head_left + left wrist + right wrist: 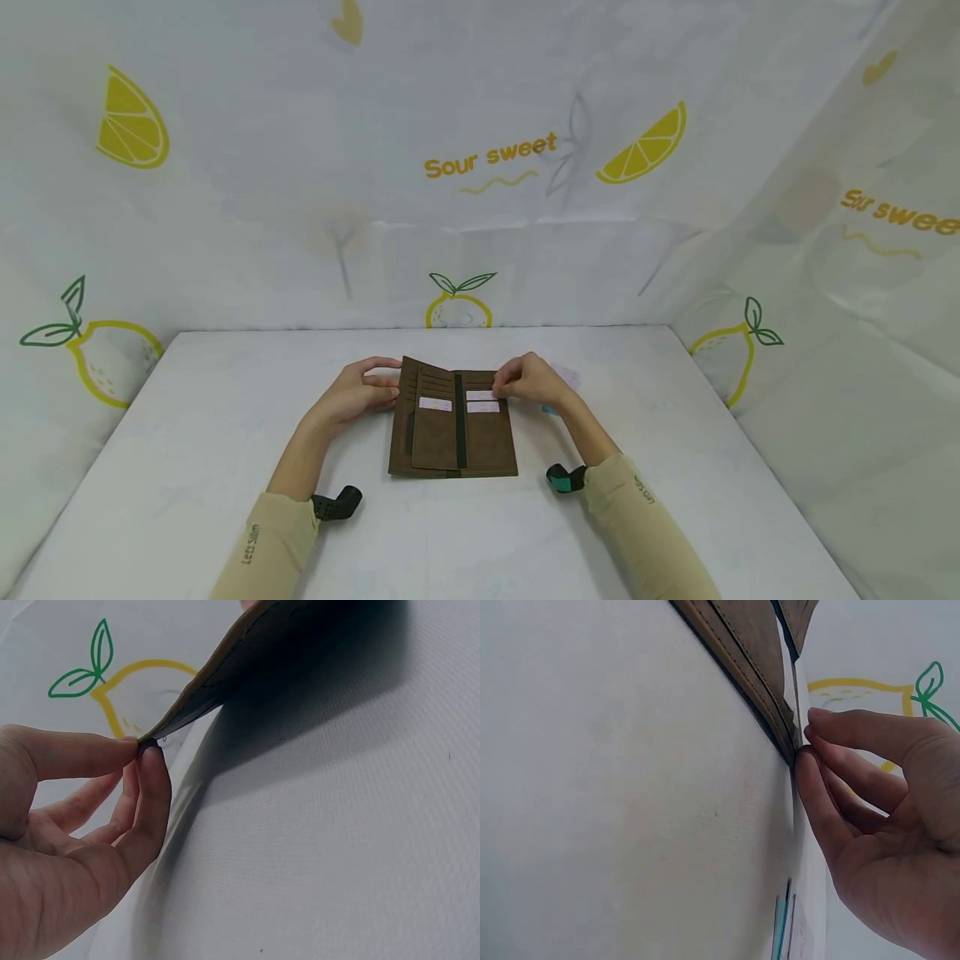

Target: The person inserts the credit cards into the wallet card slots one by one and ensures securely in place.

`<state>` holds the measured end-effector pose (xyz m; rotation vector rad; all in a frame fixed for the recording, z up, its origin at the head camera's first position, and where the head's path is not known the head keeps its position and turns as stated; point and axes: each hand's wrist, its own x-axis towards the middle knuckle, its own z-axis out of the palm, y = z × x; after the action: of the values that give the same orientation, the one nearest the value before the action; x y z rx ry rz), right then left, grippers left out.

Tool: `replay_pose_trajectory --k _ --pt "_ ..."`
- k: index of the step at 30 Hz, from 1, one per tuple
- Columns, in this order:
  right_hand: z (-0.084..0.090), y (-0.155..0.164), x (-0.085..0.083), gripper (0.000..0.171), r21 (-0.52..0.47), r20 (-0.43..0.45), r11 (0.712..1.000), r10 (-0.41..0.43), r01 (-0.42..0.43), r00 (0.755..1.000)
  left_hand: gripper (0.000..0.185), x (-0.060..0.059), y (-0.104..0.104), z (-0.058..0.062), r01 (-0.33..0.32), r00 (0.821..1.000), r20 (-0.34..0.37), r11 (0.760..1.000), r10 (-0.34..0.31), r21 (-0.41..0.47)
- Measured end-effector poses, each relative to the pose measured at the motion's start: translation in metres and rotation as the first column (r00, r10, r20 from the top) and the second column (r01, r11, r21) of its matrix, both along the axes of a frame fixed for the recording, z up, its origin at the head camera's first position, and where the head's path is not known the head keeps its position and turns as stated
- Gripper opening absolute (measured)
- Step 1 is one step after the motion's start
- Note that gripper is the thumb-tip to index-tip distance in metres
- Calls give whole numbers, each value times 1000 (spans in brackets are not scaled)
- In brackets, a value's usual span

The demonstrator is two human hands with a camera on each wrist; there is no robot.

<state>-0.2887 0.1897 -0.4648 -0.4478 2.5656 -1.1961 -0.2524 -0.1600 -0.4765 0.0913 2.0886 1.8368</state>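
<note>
A brown long wallet (453, 429) lies open on the white table (187, 433), with white cards showing in its slots. My left hand (386, 387) pinches the corner of the wallet's left flap (225, 660) between thumb and forefinger (154, 776) and holds that flap lifted off the table. My right hand (501, 390) is at the wallet's right edge, its thumb and forefinger pinching a white card (480, 395) that sits in the upper right slot. In the right wrist view this card (799, 697) juts from the wallet's edge (742, 652) at my fingertips (810, 761).
A few loose cards (564, 377) lie on the table just right of the wallet, partly under my right hand; one has a teal edge (781, 926). Lemon-print cloth walls (480, 158) close in the table at the back and both sides.
</note>
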Motion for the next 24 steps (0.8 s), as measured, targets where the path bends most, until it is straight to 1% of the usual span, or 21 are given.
replay_pose_trajectory --k 5,9,12,17,24 --pt "-2 9 1 18 -4 -23 999 -41 41 999 54 0 1 -1 6 1000 -8 1000 -6 11" --pt "-2 28 3 22 -18 -39 994 -112 112 993 55 0 1 -2 6 1000 -2 1000 -6 17" --pt "0 46 5 25 -32 -43 985 -171 169 984 54 0 1 -2 4 1000 2 1000 -4 12" --pt "-1 74 8 31 -36 -94 972 -234 232 968 54 -1 1 -1 -3 1000 7 1000 2 9" --pt "-4 96 12 36 -7 -123 956 -292 293 948 55 -1 1 -1 4 1000 11 1000 -5 25"
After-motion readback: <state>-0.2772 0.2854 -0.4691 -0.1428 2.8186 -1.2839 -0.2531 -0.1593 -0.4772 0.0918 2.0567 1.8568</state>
